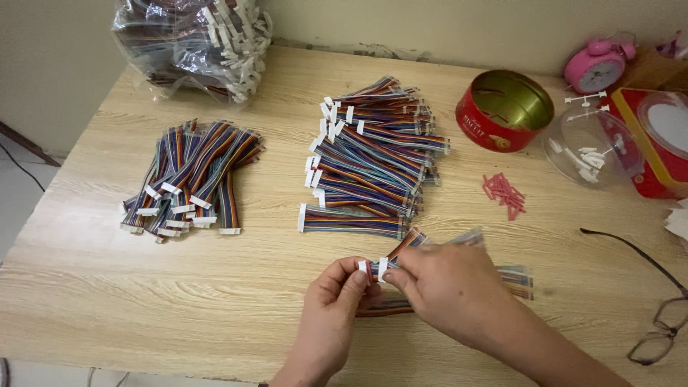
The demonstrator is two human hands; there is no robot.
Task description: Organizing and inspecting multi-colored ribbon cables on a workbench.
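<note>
Both hands meet at the near table edge, fingertips facing each other over one ribbon cable. Left hand is pinched narrow, thumb and forefinger closed on a small white connector. Right hand is also pinched, gripping the neighbouring white connector with the rainbow cable fed out behind it; the two connectors sit just beside each other, touching or nearly so, can't tell which. Cable's long axis runs up and right from the pinch point, blurred past the right hand, so the right hand carries it and the left only has the end. A second cable lies flat under the right wrist, axis roughly left-right. Just beyond the hands: the big centre stack of cables, connectors mostly toward its left side. Left of that stack, well apart, a smaller pile. Right of the stack: red pins, a red tin, a clear tub. Far behind the stack's left, a bagged batch.
</note>
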